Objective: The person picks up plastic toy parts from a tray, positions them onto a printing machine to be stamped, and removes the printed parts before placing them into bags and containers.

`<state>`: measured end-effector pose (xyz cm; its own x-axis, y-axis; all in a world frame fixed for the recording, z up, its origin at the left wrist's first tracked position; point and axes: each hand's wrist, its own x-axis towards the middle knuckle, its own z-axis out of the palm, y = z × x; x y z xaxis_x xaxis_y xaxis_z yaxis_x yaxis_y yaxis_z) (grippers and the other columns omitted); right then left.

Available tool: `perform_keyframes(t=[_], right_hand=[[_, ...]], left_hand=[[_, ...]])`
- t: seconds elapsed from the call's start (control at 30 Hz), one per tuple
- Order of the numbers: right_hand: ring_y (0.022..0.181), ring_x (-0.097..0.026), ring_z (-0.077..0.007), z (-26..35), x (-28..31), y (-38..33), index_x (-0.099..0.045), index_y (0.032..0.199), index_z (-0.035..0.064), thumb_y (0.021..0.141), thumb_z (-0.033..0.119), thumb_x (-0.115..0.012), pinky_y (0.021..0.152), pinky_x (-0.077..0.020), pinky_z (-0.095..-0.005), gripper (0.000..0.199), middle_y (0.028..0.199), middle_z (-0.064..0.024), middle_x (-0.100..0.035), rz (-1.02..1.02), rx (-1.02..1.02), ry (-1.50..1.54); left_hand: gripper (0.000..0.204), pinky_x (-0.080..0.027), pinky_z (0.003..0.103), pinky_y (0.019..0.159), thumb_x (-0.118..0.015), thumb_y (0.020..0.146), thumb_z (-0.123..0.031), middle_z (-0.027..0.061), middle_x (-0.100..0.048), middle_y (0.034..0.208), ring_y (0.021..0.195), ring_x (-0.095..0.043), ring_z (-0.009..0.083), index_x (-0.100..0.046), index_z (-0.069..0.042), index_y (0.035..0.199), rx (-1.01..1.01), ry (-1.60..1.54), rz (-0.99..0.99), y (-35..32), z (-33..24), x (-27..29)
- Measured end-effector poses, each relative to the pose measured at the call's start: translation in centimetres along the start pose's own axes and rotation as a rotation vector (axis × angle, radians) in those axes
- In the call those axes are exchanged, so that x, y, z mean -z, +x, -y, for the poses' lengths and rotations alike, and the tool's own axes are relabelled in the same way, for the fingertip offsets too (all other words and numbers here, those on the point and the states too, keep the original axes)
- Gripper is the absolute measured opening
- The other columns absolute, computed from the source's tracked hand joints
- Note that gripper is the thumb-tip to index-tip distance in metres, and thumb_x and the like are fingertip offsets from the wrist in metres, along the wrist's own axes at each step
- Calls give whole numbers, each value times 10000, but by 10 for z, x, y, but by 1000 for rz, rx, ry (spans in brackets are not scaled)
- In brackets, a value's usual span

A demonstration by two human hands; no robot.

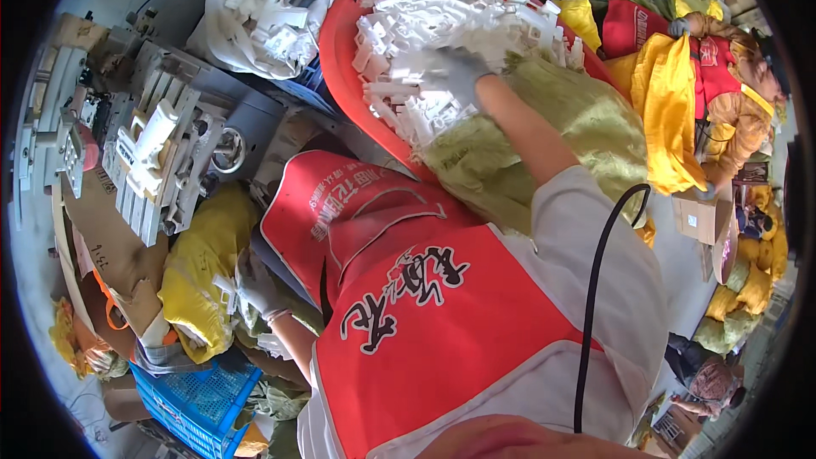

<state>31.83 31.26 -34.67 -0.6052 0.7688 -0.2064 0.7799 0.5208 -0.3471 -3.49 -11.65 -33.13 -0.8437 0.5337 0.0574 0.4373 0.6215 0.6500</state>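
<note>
My right hand, in a grey glove, reaches over a big heap of small white plastic parts. Motion smears its fingers, so whether they grip a part does not show. The heap fills a large red tub, with a green woven sack draped over its near side. Down at my left side, my gloved left hand is closed on a white plastic part, beside a yellow woven sack.
A machine with a slatted metal bed and a handwheel stands at left. Behind it sits a white bag of white parts. A blue plastic crate lies lower left. Another person handles yellow cloth at right.
</note>
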Motion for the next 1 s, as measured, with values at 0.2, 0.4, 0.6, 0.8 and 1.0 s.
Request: perform_keyframes(t=[0.2,0.4,0.6,0.8,1.0], right_hand=[[1084,-543,-310,-1,-11,15,-538,1210,169,858,430,-524,925,-435,-413,439,1211,-123,-546,-192,81,23],[1104,-522,-310,-60,27,62,-509,1232,160,838,375,-557,898,-445,-419,452,1251,-101,-514,-448,-112,-71],[1323,-290,-385,-69,12,140,-352,1393,286,891,261,-457,920,-352,-633,513,1467,-26,-275,-134,-249,-682],[1326,-245,-437,-78,12,180,-287,1415,333,889,258,-478,961,-350,-638,564,1479,-18,-244,3,-393,-622],[1221,-436,-398,-132,14,180,-285,1418,305,865,175,-481,962,-425,-490,601,1395,-74,-378,96,-157,-451]], left_hand=[[236,-488,296,787,-576,870,-98,117,-646,1038,911,-616,189,-630,18,1069,-51,-41,158,-16,-9,-23],[241,-499,325,772,-577,865,-139,135,-655,1009,888,-633,232,-641,6,1047,3,-22,199,-33,34,-31],[219,-508,373,713,-590,829,-150,151,-652,894,797,-631,288,-644,-34,1007,-59,73,295,-44,35,-56],[205,-494,391,764,-586,821,-131,152,-648,942,851,-620,306,-643,-37,993,-82,134,292,-39,35,-66],[204,-471,393,814,-577,819,-133,125,-651,968,889,-610,306,-644,-51,994,-77,276,234,-29,31,-79]])
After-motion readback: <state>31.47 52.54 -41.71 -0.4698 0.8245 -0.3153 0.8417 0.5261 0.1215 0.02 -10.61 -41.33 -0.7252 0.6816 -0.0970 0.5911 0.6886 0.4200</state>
